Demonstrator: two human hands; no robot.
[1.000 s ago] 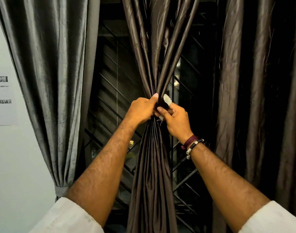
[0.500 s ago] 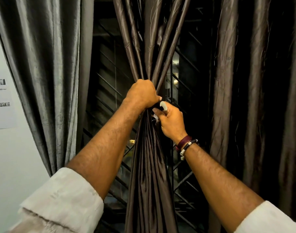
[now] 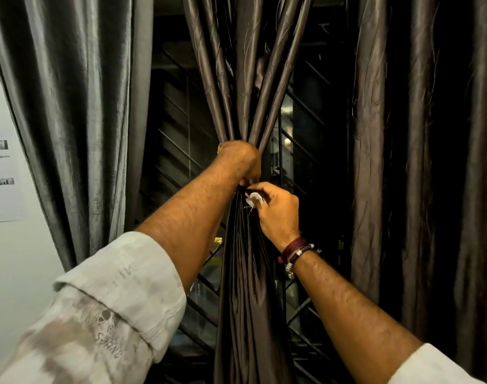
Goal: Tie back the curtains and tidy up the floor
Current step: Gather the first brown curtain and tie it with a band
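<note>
A dark brown satin curtain [image 3: 248, 286] hangs in the middle, gathered into a tight bunch at chest height. My left hand [image 3: 241, 160] is wrapped round the bunch at its narrowest point, fingers hidden behind the fabric. Just below and to the right, my right hand [image 3: 277, 210] pinches a small white tie end [image 3: 254, 199] against the gathered curtain. The rest of the tie is hidden by my hands.
A grey curtain [image 3: 70, 120] hangs at the left, and another brown curtain [image 3: 419, 162] fills the right. Behind them is a dark window with a metal grille [image 3: 297, 145]. A paper sheet [image 3: 1, 176] is stuck on the white wall at far left.
My left hand has moved up and closed round the gathered curtain from the front. My right hand has dropped slightly below it, still pinching the white tie end.
</note>
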